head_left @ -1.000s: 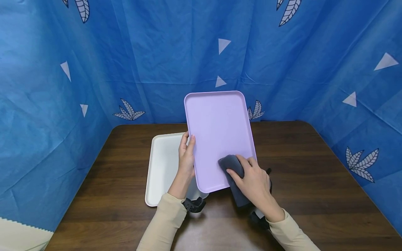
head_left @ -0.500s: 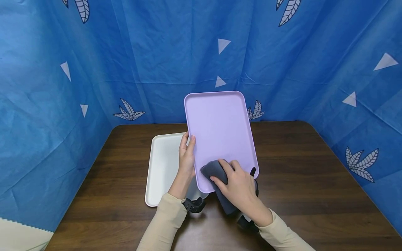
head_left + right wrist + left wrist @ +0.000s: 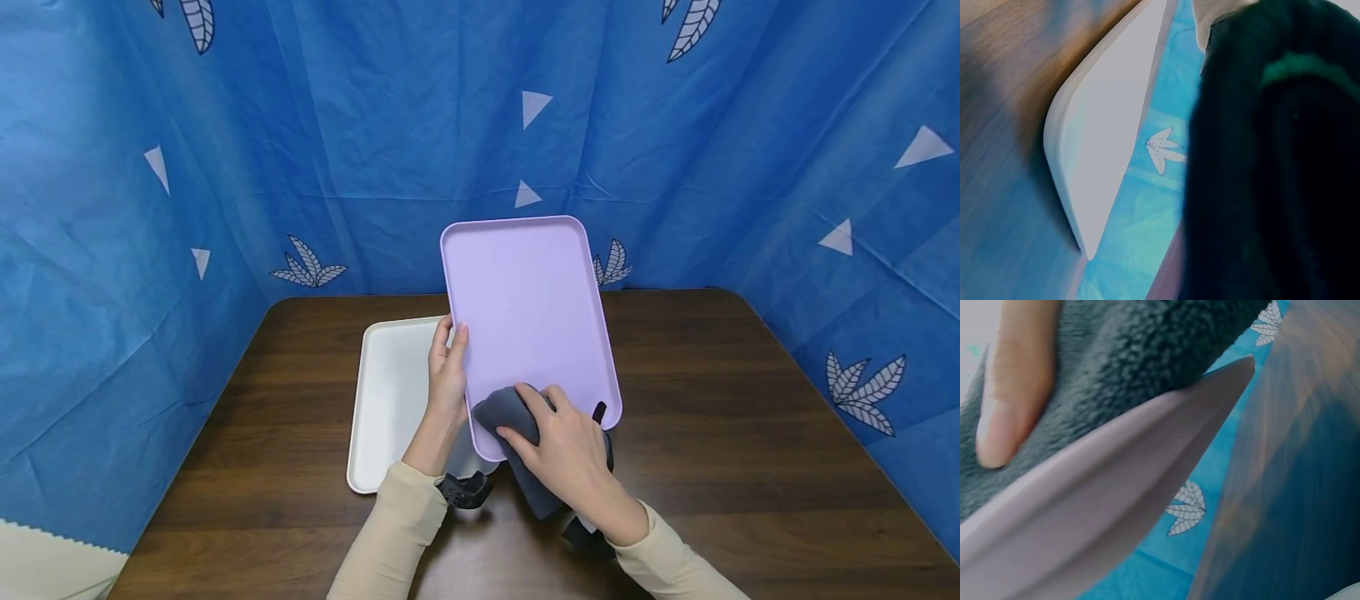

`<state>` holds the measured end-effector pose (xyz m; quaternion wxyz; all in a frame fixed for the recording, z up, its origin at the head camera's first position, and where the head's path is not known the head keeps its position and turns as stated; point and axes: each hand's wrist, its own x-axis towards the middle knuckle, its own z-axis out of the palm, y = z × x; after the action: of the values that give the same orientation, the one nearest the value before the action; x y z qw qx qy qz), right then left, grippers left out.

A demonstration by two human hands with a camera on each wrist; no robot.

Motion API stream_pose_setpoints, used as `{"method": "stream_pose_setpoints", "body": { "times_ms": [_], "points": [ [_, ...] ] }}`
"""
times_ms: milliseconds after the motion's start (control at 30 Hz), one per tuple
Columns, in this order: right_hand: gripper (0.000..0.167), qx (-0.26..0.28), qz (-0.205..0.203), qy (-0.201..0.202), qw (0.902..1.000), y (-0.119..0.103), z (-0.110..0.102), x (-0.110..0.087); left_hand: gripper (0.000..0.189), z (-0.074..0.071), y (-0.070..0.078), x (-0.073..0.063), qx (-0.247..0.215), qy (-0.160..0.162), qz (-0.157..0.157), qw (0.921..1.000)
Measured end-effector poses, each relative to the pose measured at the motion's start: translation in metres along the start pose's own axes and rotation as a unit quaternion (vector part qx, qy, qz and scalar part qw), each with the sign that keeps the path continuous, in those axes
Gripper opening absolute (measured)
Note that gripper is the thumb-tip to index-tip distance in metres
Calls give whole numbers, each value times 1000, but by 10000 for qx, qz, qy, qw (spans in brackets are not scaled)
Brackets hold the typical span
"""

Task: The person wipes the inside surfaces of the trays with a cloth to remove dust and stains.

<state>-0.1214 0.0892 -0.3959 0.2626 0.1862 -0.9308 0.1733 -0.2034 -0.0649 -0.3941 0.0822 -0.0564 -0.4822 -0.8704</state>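
Observation:
A lilac tray is held up and tilted above the table. My left hand grips its left edge, thumb on the inner face and other fingers behind. Bunched in my right hand is a dark grey cloth, pressed on the tray's lower left part. One end of the cloth hangs below the rim. In the left wrist view the fuzzy cloth lies over the tray's rim, with a fingertip on it. Dark cloth fills much of the right wrist view, hiding the right fingers.
A white tray lies on the brown wooden table, partly covered by the left arm and the lilac tray. A blue patterned curtain hangs behind the table and along both sides.
My right hand has moved left and slightly down with the cloth, from the lilac tray's lower right area to its lower left. The left hand and the tray stay nearly still.

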Motion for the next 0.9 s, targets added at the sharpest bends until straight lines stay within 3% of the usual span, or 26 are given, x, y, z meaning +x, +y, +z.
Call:
{"method": "stream_pose_setpoints", "body": {
  "times_ms": [433, 700, 900],
  "points": [
    [59, -4, 633, -221, 9978, 35, -7, -7, 22, -1, 1, 0, 37, 40, 22, 10000],
    [58, 137, 1329, -481, 9899, 63, -12, -6, 24, -2, 1, 1, 131, 84, -21, 9999],
    [57, 93, 1592, -458, 9861, 82, -15, -5, 25, -2, 2, 2, 113, 59, 15, 9999]
  ]
}}
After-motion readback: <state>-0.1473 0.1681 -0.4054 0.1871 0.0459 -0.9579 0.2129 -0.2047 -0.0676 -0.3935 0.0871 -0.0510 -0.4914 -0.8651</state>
